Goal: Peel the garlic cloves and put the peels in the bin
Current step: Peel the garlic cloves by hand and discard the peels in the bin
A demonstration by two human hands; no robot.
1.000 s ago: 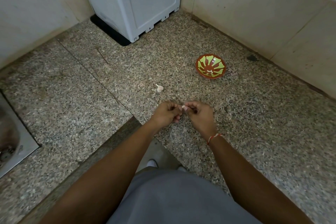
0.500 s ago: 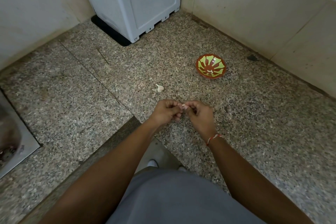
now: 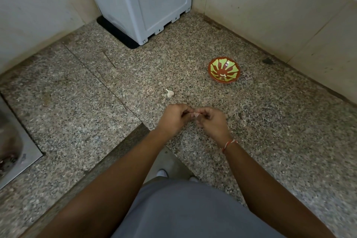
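Two hands are at work over a speckled granite counter (image 3: pixel 270 141), and that slab is easily the biggest thing here, running from the sink side all the way to the tiled corner. Using the painted bowl as my landmark for everything else.

Next in size is the grey plastic box (image 3: pixel 146 0), sitting on a dark mat well behind and to the left of the bowl, pushed back against the wall. A steel sink (image 3: pixel 11 141) is cut into the counter far off to the left of the bowl, only partly in shot.

Closer to the camera than the bowl and a bit left, the left hand (image 3: pixel 172 120) and right hand (image 3: pixel 214 123) meet fingertip to fingertip, both curled up tight and pinching one garlic clove (image 3: pixel 195 113) between them. Only a pale sliver of it shows, so I can't tell how much skin is on it.

The bowl (image 3: pixel 224 70) itself is red-brown with green petal shapes, and there's something small and pale at its bottom, maybe a peeled clove, too tiny to call.

Smallest: a loose garlic clove (image 3: pixel 170 93) lying on the counter, left of the bowl and slightly nearer, just beyond the hands.
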